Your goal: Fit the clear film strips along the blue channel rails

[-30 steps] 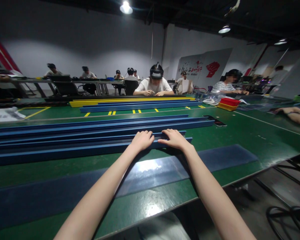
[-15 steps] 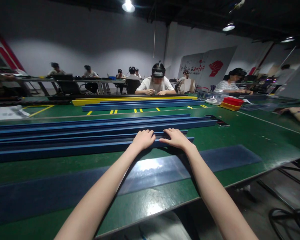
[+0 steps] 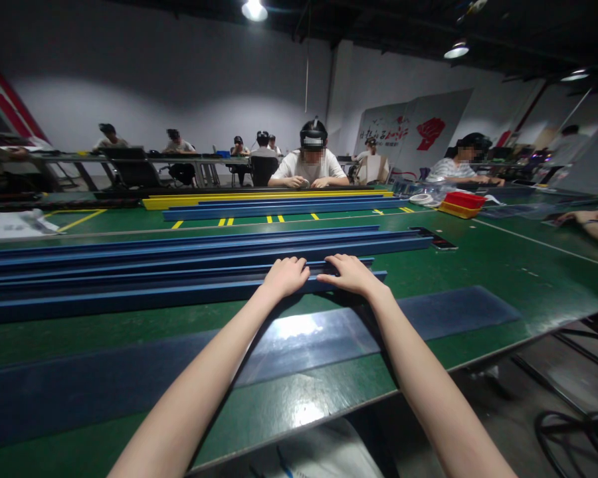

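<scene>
Blue plastic channel rails (image 3: pixel 179 282) lie lengthwise on the green table (image 3: pixel 478 265). Your left hand (image 3: pixel 285 275) and right hand (image 3: pixel 351 273) press palm-down on the nearest rail, fingers curled over, neither grip clenched. Uneven pressure could skew that rail against its neighbours.

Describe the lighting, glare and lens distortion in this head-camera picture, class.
Head view: ceiling lamps light a dim hall; glare patches shine on the green table between the forearms; the wide lens bends the blue rails and stretches the edges; both hands look sharp.
</scene>
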Motion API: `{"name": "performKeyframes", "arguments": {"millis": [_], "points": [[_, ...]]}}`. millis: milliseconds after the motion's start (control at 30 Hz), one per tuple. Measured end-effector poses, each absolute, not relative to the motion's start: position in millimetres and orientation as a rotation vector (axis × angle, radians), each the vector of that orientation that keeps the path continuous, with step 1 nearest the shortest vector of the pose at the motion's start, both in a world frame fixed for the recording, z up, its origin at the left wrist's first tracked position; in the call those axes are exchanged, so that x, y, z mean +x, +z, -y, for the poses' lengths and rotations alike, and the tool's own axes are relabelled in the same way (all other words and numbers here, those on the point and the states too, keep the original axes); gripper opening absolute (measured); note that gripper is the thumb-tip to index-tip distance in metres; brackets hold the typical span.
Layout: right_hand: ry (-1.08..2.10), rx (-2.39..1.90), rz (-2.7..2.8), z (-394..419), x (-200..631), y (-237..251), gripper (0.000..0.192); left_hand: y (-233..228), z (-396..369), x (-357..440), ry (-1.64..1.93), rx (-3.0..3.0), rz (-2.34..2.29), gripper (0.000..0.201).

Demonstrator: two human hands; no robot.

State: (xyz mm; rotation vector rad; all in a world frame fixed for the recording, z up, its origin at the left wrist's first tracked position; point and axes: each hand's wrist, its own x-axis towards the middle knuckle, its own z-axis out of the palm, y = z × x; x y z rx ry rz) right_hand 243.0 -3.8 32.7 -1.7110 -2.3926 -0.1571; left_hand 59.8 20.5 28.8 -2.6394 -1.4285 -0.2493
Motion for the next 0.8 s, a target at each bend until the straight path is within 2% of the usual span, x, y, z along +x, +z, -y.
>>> {"name": "performKeyframes", "arguments": {"millis": [533,800], "points": [[-0.117,-1.661,2.428,2,250,34,0.07,32,-24,55,-0.209,-2.748,1.393,0.038],[-0.066,-1.675,2.411,2,252,35,0.067,79,-12,46,-0.41,-2.854,1.244,0.027]]}}
